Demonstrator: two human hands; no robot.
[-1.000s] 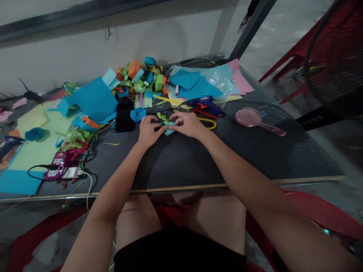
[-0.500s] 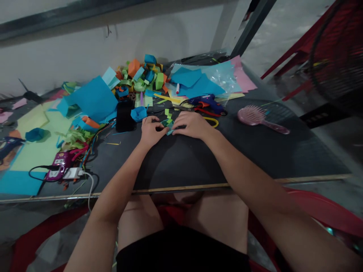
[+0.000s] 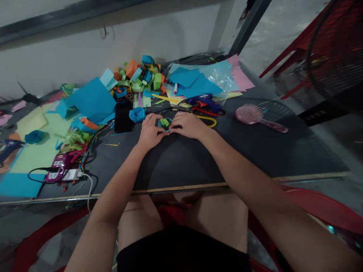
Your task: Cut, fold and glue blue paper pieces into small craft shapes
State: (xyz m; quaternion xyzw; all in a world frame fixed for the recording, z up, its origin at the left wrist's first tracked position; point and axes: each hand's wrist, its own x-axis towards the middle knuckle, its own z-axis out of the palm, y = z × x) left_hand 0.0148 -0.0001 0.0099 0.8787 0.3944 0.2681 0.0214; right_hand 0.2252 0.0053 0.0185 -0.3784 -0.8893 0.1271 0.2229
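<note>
Between my hands on the dark table is a small teal folded-paper piece with a bright green bit of paper inside it. My left hand curls round its left side, thumb and fingers pinching the paper. On the other side, my right hand pinches its near right edge, fingertips almost meeting the left thumb. Fingers hide part of the piece. Just left of it stands a blue paper cup shape, beside a black phone.
A pile of coloured folded paper lies at the back. Behind my right hand are a blue glue gun and yellow-handled scissors. A pink hairbrush lies right; a purple power strip lies left. A fan stands at the right.
My fingertips have come closer together at the near edge of the teal paper piece. The green paper now sits lower, within it. The view has shifted slightly.
</note>
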